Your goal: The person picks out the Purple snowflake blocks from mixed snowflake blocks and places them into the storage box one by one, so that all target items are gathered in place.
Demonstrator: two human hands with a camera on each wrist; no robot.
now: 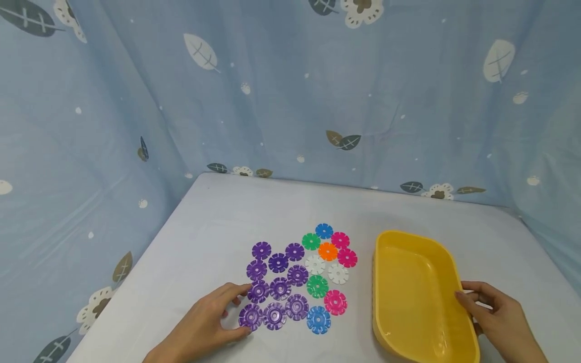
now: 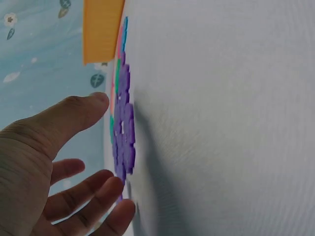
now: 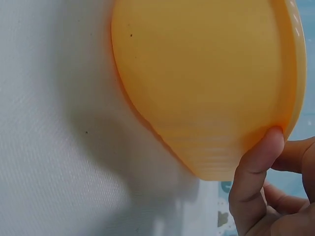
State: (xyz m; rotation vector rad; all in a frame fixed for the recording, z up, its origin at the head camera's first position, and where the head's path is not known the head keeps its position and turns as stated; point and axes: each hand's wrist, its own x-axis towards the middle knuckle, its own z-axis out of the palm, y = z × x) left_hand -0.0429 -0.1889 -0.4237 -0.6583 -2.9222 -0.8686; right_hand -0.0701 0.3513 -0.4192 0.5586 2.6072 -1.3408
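Several purple notched plastic discs [image 1: 280,288] lie flat in a loose group on the white table. At their left edge is my left hand [image 1: 206,317], thumb and fingers spread apart, with fingertips at the nearest discs. The left wrist view shows that hand [image 2: 59,162] with nothing gripped, the purple discs [image 2: 129,132] edge-on beyond it. My right hand [image 1: 497,315] pinches the right rim of a yellow plastic basket [image 1: 410,292]. In the right wrist view, the right hand's [image 3: 266,191] digits press on the wall of the basket [image 3: 206,73] near its rim.
Beside the purple group lie several discs of mixed colours: blue [image 1: 318,319], pink [image 1: 335,302], green [image 1: 317,286], white [image 1: 338,274] and orange [image 1: 328,251]. A blue patterned curtain [image 1: 290,91] hangs behind and to the sides of the white table [image 1: 218,217].
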